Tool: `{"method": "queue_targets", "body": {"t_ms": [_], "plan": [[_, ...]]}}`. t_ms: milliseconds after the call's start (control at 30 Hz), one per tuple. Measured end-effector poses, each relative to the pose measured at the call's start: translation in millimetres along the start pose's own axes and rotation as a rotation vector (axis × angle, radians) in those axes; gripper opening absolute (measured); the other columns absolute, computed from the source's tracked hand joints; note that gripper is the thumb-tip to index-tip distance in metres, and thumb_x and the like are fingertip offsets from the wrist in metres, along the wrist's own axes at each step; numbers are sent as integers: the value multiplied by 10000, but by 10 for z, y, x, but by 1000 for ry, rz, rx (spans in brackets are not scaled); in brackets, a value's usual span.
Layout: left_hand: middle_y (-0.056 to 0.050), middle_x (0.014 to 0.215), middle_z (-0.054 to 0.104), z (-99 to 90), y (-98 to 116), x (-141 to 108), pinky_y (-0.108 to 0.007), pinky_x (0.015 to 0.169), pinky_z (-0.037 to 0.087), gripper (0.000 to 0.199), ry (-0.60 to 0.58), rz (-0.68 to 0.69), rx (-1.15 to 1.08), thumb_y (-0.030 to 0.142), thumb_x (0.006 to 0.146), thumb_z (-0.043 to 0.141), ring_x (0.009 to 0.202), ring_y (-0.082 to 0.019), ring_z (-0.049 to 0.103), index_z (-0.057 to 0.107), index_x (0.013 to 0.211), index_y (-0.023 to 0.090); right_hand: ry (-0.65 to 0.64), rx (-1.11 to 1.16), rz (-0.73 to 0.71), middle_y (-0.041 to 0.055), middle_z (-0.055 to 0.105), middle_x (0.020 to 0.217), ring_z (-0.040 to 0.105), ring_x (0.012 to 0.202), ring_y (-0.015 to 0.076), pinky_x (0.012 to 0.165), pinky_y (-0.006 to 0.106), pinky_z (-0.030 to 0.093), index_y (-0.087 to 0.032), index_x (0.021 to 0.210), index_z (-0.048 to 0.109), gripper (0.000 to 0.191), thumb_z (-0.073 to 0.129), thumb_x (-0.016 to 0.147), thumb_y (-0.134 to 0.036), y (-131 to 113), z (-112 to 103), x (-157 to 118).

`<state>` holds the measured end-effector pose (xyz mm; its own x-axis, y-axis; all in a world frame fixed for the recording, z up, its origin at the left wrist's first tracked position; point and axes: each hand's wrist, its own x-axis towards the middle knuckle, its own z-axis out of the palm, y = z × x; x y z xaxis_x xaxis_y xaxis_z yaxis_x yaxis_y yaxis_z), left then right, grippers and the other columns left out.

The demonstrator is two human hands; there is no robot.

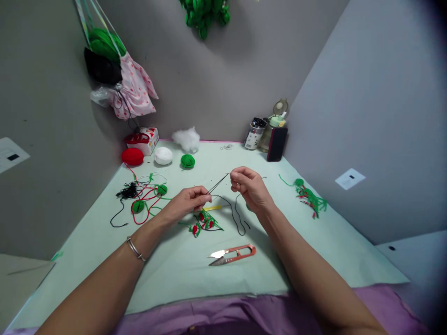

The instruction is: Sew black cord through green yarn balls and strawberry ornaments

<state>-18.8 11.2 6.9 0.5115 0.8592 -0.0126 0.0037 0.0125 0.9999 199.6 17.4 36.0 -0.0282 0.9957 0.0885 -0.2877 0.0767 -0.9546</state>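
My left hand (191, 200) is closed in a pinch on black yarn (218, 184), which stretches in thin dark lines toward my right hand. Close by, my right hand (249, 186) pinches at the yarn too, and a thin dark end pokes out behind it; whether that is a needle I cannot tell. Slack black yarn hangs in a loop onto the table between the hands. Under my left hand lie small red and green crocheted pieces (204, 223) and a yellow strip (213, 208). Orange-handled thread snips (233, 254) rest nearer to me, blades pointing left.
On the left are tangled black yarn (128, 190) and green balls (161, 190). Red (132, 157), white (163, 156) and green yarn balls (187, 161) sit behind, near white stuffing (187, 138). Yarn scraps (312, 200) lie right; a phone (277, 145) leans against a jar.
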Motion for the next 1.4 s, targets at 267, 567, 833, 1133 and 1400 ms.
{"method": "queue_targets", "body": {"t_ms": [267,567,833,1133,1400], "plan": [[25,552,442,-127,13,12,-268,539,298,264,67,7,49,447,817,697,527,-122,362,700,727,199,-8,260,17,-5,675,839,673,787,96,661,153,587,-178,687,588,191,779,673,-192,-186,-154,40],[-22,690,576,-220,17,29,-259,570,354,335,109,37,10,494,815,697,594,-121,412,703,732,170,197,531,50,-23,609,696,626,612,38,520,56,539,-165,736,535,175,668,779,-61,-324,-413,204],[-36,773,623,-232,78,11,-292,777,460,277,211,78,-131,448,786,743,770,-163,540,689,713,187,273,563,-10,-31,615,711,579,538,18,405,49,460,-175,781,532,187,663,844,-58,-371,-633,247],[11,773,623,-280,119,10,-235,710,470,257,244,37,-252,404,759,784,657,-99,526,666,844,192,338,541,-17,-40,643,718,613,561,21,458,67,495,-182,784,540,206,725,856,-126,-349,-616,243],[43,576,447,-380,82,37,-229,604,404,282,447,117,-127,422,745,776,569,-106,425,650,689,175,333,548,-71,-66,606,684,531,481,4,376,71,401,-193,784,513,235,732,853,-139,-417,-744,247]]}}
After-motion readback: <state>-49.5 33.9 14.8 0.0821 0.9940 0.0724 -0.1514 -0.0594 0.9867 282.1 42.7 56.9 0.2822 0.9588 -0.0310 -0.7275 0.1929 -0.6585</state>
